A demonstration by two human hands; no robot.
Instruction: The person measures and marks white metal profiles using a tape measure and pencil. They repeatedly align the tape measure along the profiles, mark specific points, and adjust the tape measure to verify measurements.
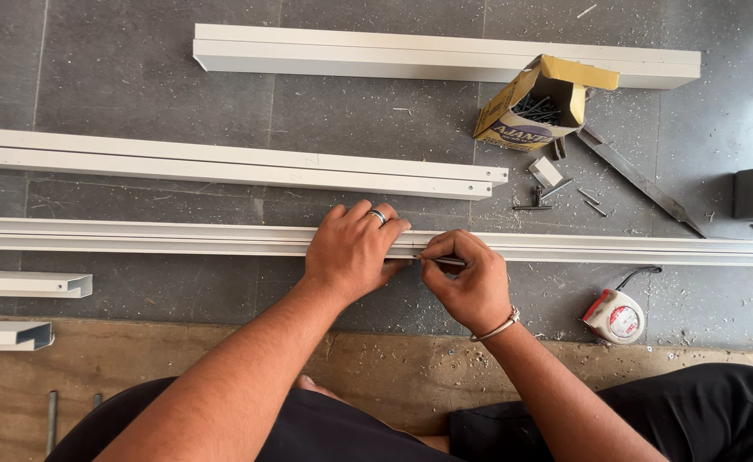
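Black trouser legs [650, 419] fill the bottom of the frame, over a tan wooden strip [376, 368] w/ sawdust on it. Both forearms reach up to the long white aluminium channel [137, 238] that runs left to right across the mid frame on the grey tiled floor [137, 77].

My left hand [352, 250], ring on one finger, lies flat & spread on the channel at centre, pressing it down. My right hand [472, 282], metal bangle at the wrist, sits just right of it, grip pressed together, pinching a thin dark pencil [443, 260] whose tip touches the channel's near edge, right beside the left fingertips.

Upper right: open yellow cardboard box of dark screws [541, 103], a few loose screws near it. Lower right: red & white tape measure [616, 316] on the floor. More white channel lengths lie parallel above & at far left.
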